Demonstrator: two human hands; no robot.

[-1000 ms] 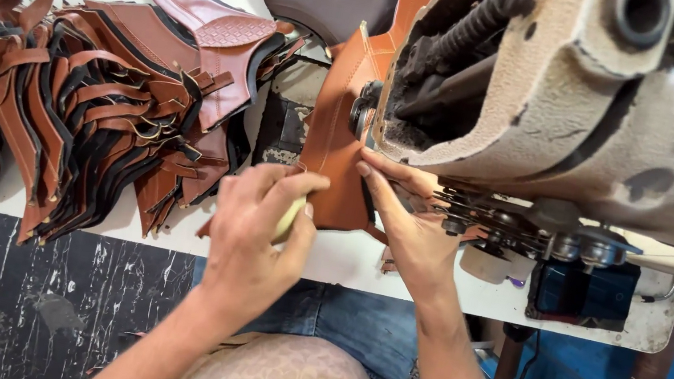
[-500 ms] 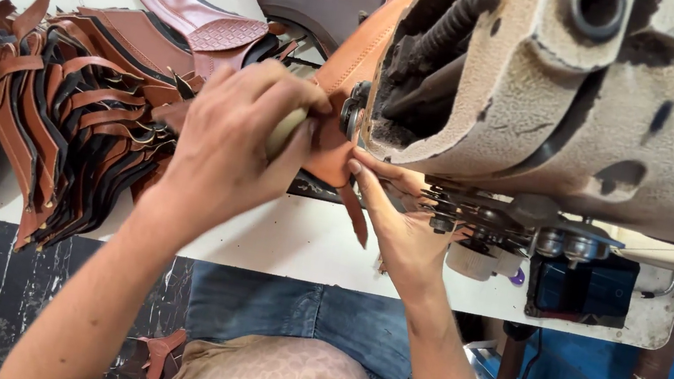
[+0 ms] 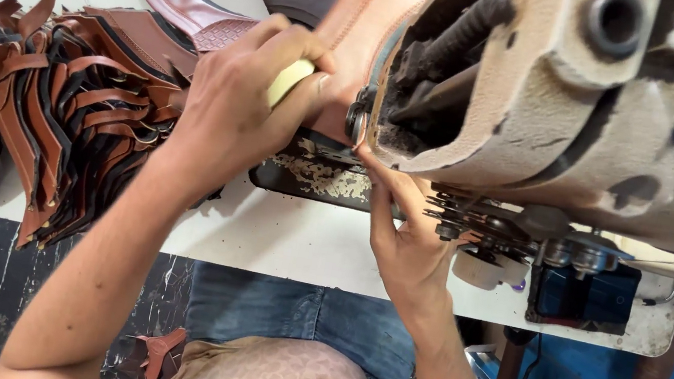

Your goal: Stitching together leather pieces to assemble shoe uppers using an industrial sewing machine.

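The big sewing machine ran off the top and right edges, and it hid the needle and most of the brown leather piece under it. The left hand covered nearly all of a small yellow thing, so its kind could not be told. The right hand had its fingertips tucked out of sight under the machine.

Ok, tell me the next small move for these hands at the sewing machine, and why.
Probably ease the brown leather piece a little further past the machine head. The left hand, a pale yellow tool in its grip, presses the piece from the side, and the right hand has its fingertips up against the machine's underside, so both seem set to guide it.
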